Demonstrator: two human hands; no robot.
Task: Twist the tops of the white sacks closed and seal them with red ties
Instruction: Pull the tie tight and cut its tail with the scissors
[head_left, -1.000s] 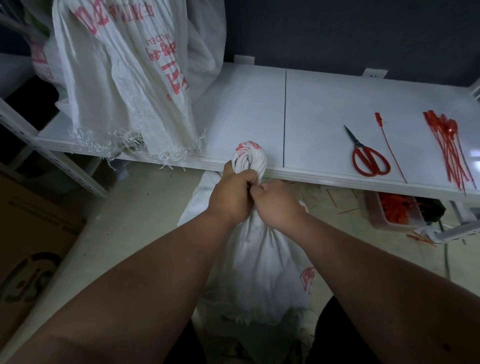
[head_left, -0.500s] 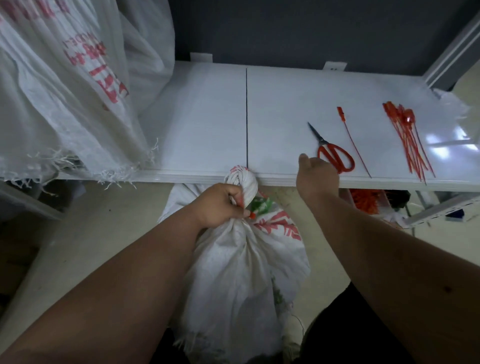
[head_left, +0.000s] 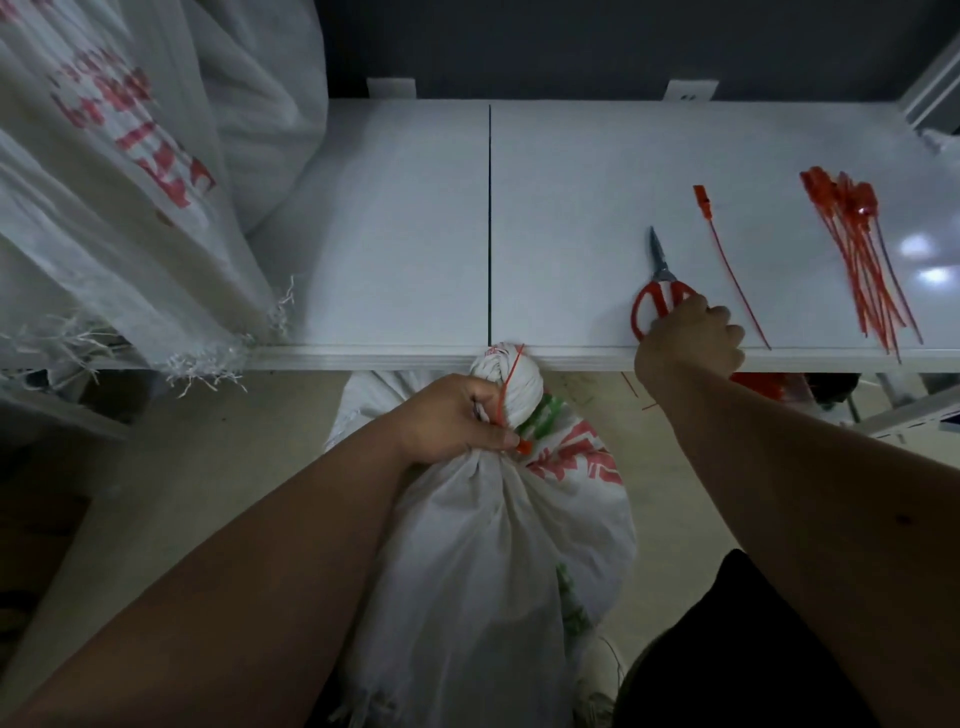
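Note:
A white sack (head_left: 483, 545) with red and green print stands on the floor in front of the table. Its twisted neck is bound by a red tie (head_left: 506, 395) whose loose tail runs up over the knob of fabric. My left hand (head_left: 454, 418) grips the neck just below that knob. My right hand (head_left: 688, 338) rests at the table's front edge, its fingers curled on the handles of the red scissors (head_left: 655, 291). A single red tie (head_left: 727, 260) lies just right of the scissors, and a bundle of red ties (head_left: 857, 249) lies farther right.
The white table (head_left: 395, 234) spans the view, a dark seam down its middle. Several empty white sacks (head_left: 114, 197) with frayed hems hang over its left end. Under the table's right side sits a bin with red scraps (head_left: 763, 382). A dark wall rises behind.
My right hand left the sack's neck, moved right to the table edge and closed on the scissors' handles. My left hand kept its grip on the neck.

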